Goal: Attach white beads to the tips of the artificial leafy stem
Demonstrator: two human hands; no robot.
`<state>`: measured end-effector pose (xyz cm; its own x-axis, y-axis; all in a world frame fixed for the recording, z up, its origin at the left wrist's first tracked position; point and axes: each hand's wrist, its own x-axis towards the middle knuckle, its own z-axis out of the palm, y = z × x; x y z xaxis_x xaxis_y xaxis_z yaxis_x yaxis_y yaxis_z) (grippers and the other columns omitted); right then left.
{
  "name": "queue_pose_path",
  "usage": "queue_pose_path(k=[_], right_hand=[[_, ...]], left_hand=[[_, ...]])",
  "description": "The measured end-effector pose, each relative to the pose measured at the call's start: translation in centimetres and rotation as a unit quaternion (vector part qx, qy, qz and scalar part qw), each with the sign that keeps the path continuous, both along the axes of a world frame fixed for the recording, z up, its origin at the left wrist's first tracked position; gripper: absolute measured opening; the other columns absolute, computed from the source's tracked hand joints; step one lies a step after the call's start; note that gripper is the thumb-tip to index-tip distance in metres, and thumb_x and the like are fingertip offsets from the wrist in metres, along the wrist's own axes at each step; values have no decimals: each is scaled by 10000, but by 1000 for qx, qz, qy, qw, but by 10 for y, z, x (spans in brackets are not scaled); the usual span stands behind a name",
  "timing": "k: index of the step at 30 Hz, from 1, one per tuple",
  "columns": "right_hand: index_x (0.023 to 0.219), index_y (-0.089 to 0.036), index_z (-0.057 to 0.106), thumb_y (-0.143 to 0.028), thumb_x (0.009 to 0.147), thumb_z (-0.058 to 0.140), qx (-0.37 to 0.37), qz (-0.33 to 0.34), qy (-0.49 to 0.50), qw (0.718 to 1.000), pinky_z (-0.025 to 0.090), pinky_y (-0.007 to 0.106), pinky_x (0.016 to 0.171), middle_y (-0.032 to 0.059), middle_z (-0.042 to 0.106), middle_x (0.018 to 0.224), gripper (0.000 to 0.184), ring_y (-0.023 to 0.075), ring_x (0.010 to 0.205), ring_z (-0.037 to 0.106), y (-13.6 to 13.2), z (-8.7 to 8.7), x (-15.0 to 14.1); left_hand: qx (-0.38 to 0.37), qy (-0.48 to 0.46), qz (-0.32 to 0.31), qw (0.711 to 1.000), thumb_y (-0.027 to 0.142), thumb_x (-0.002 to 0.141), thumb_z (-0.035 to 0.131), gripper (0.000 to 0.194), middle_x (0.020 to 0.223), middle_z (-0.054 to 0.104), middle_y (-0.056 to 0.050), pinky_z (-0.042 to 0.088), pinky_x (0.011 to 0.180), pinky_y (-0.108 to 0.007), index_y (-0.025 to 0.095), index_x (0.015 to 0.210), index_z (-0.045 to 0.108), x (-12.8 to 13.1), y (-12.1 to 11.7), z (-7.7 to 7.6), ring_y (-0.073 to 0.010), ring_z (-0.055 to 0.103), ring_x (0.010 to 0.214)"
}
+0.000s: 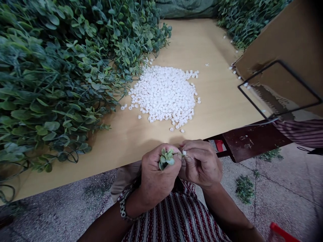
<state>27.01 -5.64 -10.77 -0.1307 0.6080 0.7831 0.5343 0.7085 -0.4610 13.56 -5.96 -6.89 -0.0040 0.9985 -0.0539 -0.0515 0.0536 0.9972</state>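
My left hand [158, 174] is closed around an artificial leaf sprig [166, 159], whose green leaves poke out at the top of the fist. From the fist a thin stem points right toward my right hand [204, 164]. There the thumb and fingers pinch a small white plastic bead [184, 153] at the stem's end. Whether the stem passes through the bead I cannot tell. Just beyond both hands, a pile of the same white beads [165, 94] lies on the table [212, 111].
Heaped artificial greenery [55, 74] covers the table's left side, with more greenery [252, 20] at the back right. A cardboard box [285, 43] and a black wire frame [300, 77] stand at right. Below is a dark red stool [252, 141]; leaf scraps [244, 189] lie on the floor.
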Motion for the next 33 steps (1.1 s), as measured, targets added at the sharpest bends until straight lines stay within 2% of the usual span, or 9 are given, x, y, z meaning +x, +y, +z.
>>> queue_pose_path(k=[6,16,20,27,29,33], right_hand=[[947,-168,601,-65,822,582,3,-29,16,999,582,331,657,61,658,810,163,193,798,674,-4,-5,-4],[954,-174,599,-72,836,575,14,-6,-31,999,602,321,621,73,653,831,158,187,808,664,-2,-2,0],[942,-199,602,-66,830,585,28,0,-54,998,624,353,645,65,658,833,175,191,801,662,-3,1,0],[965,-173,629,-46,786,647,48,-2,-54,997,635,369,696,78,675,881,221,199,819,676,-5,0,2],[988,-173,629,-48,802,629,28,13,-41,999,624,343,668,65,678,848,224,188,800,673,-3,3,4],[1021,-181,635,-121,845,599,-93,44,64,993,582,323,629,51,670,811,190,183,787,665,-2,10,9]], left_hand=[[-6,8,4,1000,101,691,560,131,502,495,44,393,449,-160,156,573,576,0,1,0,-63,406,457],[6,17,-8,1000,103,713,553,140,520,467,40,374,455,-163,145,581,571,-2,1,-2,-60,394,475],[5,28,-13,999,125,711,567,140,525,480,29,385,468,-183,148,574,578,-3,1,-2,-72,405,483],[-7,14,-25,1000,150,717,586,136,518,485,32,374,460,-186,150,582,584,-3,2,0,-72,395,474],[-13,9,-33,999,162,726,596,132,533,498,26,384,474,-192,151,594,593,-4,3,0,-81,412,493],[-21,-7,-70,997,166,729,604,71,587,549,7,406,517,-214,154,662,625,-8,2,-1,-100,464,533]])
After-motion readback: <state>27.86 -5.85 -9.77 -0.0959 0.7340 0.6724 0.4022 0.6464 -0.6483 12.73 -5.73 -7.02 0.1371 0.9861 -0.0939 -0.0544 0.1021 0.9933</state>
